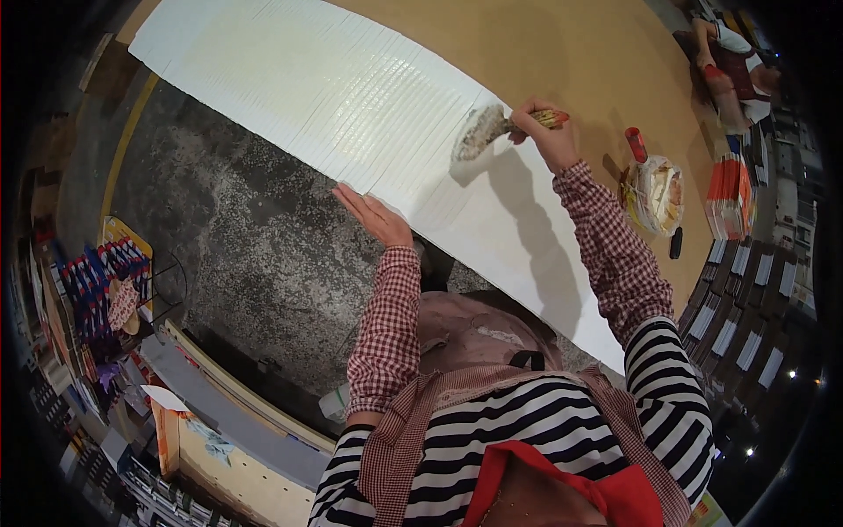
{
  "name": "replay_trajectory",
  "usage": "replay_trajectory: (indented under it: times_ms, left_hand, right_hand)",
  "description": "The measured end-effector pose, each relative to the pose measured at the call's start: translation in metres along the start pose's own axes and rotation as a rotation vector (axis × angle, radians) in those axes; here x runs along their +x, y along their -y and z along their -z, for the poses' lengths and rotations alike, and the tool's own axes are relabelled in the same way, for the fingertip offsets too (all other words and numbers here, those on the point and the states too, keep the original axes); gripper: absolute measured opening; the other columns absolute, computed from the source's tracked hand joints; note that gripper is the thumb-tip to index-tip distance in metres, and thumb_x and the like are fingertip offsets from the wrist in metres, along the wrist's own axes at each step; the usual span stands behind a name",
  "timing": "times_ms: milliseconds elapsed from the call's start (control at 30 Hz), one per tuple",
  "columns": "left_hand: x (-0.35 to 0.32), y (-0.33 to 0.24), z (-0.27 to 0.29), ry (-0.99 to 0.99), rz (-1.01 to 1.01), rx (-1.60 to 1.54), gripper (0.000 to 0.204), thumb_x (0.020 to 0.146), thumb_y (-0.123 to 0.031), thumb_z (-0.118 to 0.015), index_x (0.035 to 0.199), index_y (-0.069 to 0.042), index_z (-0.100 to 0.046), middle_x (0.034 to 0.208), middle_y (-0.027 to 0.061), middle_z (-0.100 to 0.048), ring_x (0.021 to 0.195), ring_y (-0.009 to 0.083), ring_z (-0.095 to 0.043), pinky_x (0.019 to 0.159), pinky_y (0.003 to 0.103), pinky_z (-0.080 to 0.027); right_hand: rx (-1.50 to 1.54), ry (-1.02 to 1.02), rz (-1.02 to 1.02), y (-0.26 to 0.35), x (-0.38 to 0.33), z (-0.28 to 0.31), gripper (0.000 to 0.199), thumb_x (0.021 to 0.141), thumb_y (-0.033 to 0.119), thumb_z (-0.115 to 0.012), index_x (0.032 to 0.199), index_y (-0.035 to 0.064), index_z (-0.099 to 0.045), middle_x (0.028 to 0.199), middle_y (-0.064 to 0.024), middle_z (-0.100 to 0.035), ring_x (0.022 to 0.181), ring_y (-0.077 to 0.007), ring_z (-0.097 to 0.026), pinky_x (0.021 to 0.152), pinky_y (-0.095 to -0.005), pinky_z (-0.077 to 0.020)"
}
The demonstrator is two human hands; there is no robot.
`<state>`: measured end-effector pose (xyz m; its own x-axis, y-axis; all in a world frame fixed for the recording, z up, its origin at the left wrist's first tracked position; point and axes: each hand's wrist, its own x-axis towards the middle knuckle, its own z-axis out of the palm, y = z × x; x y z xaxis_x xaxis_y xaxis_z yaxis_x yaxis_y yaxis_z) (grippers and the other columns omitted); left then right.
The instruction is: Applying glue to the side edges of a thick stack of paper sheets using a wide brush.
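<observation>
A long row of overlapping white sheets (338, 97) stretches diagonally across the brown table (562, 53), its far part wet and glossy. My right hand (549, 140) is closed round the handle of a wide brush (483, 133). The brush's pale bristles lie on the sheets near the last of the narrow overlapping edges. My left hand (379, 220) has its fingers stretched out along the near edge of the sheets, holding nothing. Right of my right hand stands a plastic-lined tub (654, 198) with pale, yellowish contents.
A red-handled item (636, 145) leans by the tub, and a small black object (676, 243) lies near it. Stacks of orange-and-white printed pieces (731, 195) stand at the table's right end. Another person (738, 66) is at the far right. A grey-topped bench (219, 378) stands lower left.
</observation>
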<state>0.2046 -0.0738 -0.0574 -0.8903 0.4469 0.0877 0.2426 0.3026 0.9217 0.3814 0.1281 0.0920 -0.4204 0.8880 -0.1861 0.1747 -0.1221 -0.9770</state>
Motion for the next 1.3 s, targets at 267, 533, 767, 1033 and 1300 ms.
replay_trajectory:
  times_ms: [267, 533, 767, 1033, 1300]
  left_hand:
    - [0.000, 0.002, -0.002, -0.002, 0.008, -0.048, 0.055, 0.107, -0.026, -0.023, 0.151, 0.008, -0.018, 0.157, 0.0280, -0.016, 0.147, 0.0396, -0.015, 0.121, 0.048, -0.016]
    - [0.000, 0.002, -0.002, -0.007, 0.007, -0.090, 0.057, 0.107, -0.027, -0.023, 0.151, 0.008, -0.017, 0.157, 0.0287, -0.017, 0.146, 0.0406, -0.018, 0.121, 0.047, -0.016]
    - [-0.001, 0.002, -0.002, 0.005, 0.021, -0.117, 0.058, 0.106, -0.028, -0.023, 0.152, 0.007, -0.014, 0.156, 0.0292, -0.019, 0.146, 0.0410, -0.018, 0.120, 0.049, -0.015]
    - [-0.002, 0.001, 0.000, 0.016, 0.026, -0.143, 0.058, 0.106, -0.028, -0.022, 0.152, 0.007, -0.013, 0.157, 0.0296, -0.016, 0.146, 0.0409, -0.017, 0.120, 0.048, -0.016]
    - [-0.003, 0.002, 0.003, 0.026, 0.029, -0.117, 0.057, 0.106, -0.027, -0.023, 0.153, 0.005, -0.013, 0.158, 0.0272, -0.016, 0.147, 0.0395, -0.017, 0.120, 0.047, -0.017]
  right_hand:
    - [-0.008, 0.011, 0.026, 0.005, -0.012, 0.008, 0.014, 0.085, 0.010, -0.069, 0.076, 0.0019, -0.061, 0.070, -0.0039, -0.062, 0.061, -0.0132, -0.064, 0.057, -0.0259, -0.0531]
    - [-0.034, 0.010, -0.111, -0.002, -0.033, 0.031, 0.012, 0.087, 0.011, -0.068, 0.087, 0.0001, -0.063, 0.075, -0.0058, -0.064, 0.060, -0.0147, -0.064, 0.056, -0.0261, -0.0530]
    - [0.477, 0.011, -0.138, 0.037, -0.035, 0.057, 0.032, 0.104, 0.028, -0.046, 0.118, 0.0003, -0.055, 0.115, -0.0139, -0.061, 0.093, -0.0190, -0.066, 0.076, -0.0284, -0.0554]
    - [0.254, 0.025, 0.170, 0.031, 0.014, 0.014, 0.029, 0.097, 0.025, -0.059, 0.107, -0.0026, -0.061, 0.110, -0.0146, -0.066, 0.085, -0.0173, -0.062, 0.078, -0.0293, -0.0499]
    - [0.003, 0.092, 0.200, 0.008, 0.051, -0.054, 0.020, 0.088, 0.016, -0.068, 0.079, -0.0011, -0.067, 0.076, -0.0047, -0.067, 0.069, -0.0094, -0.061, 0.063, -0.0229, -0.0505]
